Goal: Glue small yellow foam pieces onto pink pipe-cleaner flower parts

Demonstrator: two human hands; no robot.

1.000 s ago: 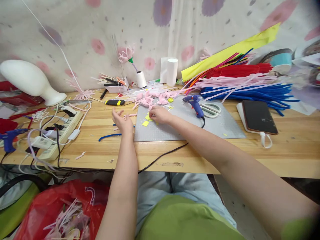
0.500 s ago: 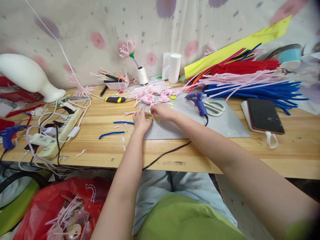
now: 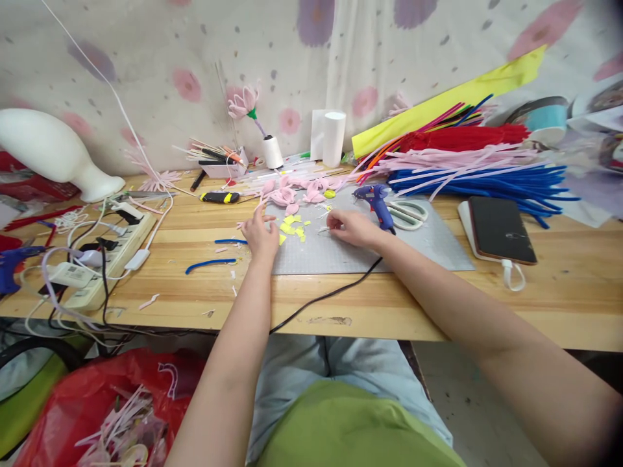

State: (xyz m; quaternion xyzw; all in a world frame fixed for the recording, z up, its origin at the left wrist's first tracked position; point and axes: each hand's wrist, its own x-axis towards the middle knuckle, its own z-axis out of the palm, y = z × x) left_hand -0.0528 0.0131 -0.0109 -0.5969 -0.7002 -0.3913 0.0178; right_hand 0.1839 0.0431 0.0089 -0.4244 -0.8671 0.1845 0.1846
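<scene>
My left hand [image 3: 260, 235] rests at the left edge of the grey cutting mat [image 3: 321, 256], fingers apart, holding nothing that I can see. Over the mat, my right hand [image 3: 354, 228] has its fingers curled together. Thin white bits [image 3: 322, 229] show at their tips; whether they are gripped or lie on the mat I cannot tell. Between the hands are scattered small yellow pieces [image 3: 292, 226]. Behind them sit pink fuzzy petal shapes [image 3: 282, 194] and a yellow oval piece [image 3: 329, 193]. A blue glue gun [image 3: 377, 202] lies beyond my right hand, beside white-handled scissors [image 3: 409, 214].
Blue [image 3: 481, 181], pink and red pipe cleaners are piled at the back right. A dark power bank-like block [image 3: 503, 227] lies on the right. Left are a utility knife [image 3: 219, 196], cut blue stems [image 3: 210, 264] and a power strip [image 3: 114, 259]. A black cord [image 3: 321, 301] crosses the front.
My hands, close together over the yellow pieces before, have moved apart, the right one to the right and the left one slightly left. The yellow pieces now show between them. The view has shifted slightly.
</scene>
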